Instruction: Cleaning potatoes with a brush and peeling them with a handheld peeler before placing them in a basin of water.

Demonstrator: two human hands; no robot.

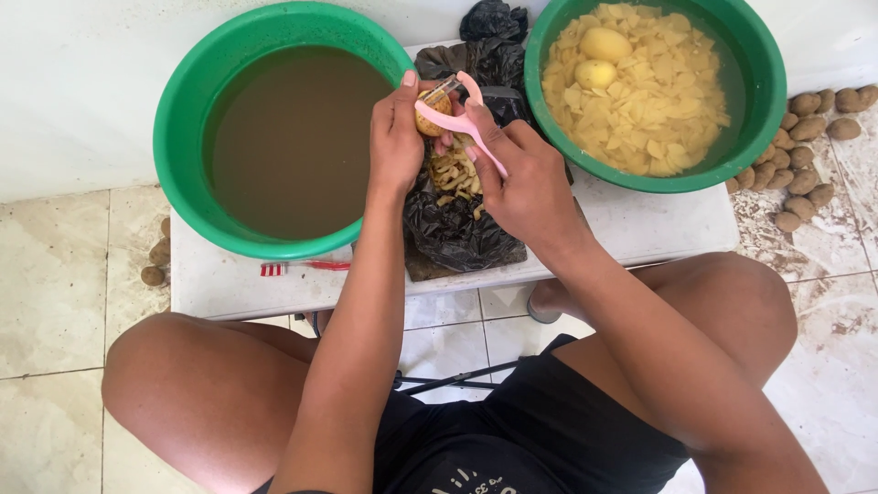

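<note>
My left hand [395,137] grips a small, partly peeled potato [433,113] above a black plastic bag [455,230]. My right hand [523,174] holds a pink peeler [460,122] with its blade laid against the potato's top. A heap of peelings [456,174] lies on the bag right under both hands. Both hands hover between two green basins.
A green basin of murky brown water [274,137] stands at the left, and a green basin [654,87] with peeled potatoes and slices at the right, both on a low white table [640,224]. A red-and-white toothbrush [302,267] lies near the table's front edge. Unpeeled potatoes [800,155] lie on the tiled floor at the right.
</note>
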